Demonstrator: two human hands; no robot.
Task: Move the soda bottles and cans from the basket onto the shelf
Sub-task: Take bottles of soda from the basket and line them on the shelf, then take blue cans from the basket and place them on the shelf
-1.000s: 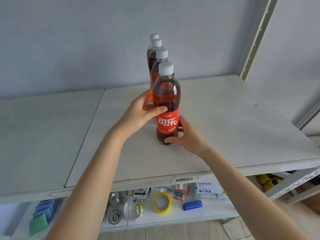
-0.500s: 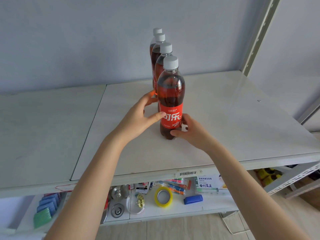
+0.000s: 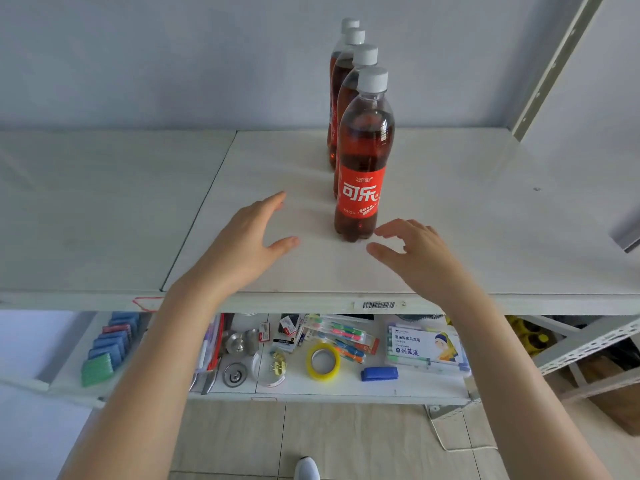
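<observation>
Several cola bottles with white caps and red labels stand in a row running back toward the wall on the white shelf [image 3: 450, 216]. The front bottle [image 3: 362, 157] stands upright and free; the ones behind it [image 3: 349, 64] are partly hidden. My left hand [image 3: 252, 237] hovers over the shelf to the bottle's left, fingers spread and holding nothing. To the bottle's lower right, my right hand [image 3: 412, 251] is also empty with relaxed fingers, just apart from the bottle's base. No basket or cans are in view.
A grey wall backs the shelf, and a perforated metal upright [image 3: 554, 64] rises at the right. The lower shelf [image 3: 415, 389] holds a yellow tape roll [image 3: 322, 361], marker boxes, a blue eraser and metal parts. Tiled floor lies below.
Both hands have let go of the front bottle and pulled back toward me, opening. The bottle stays upright at the front of the row.
</observation>
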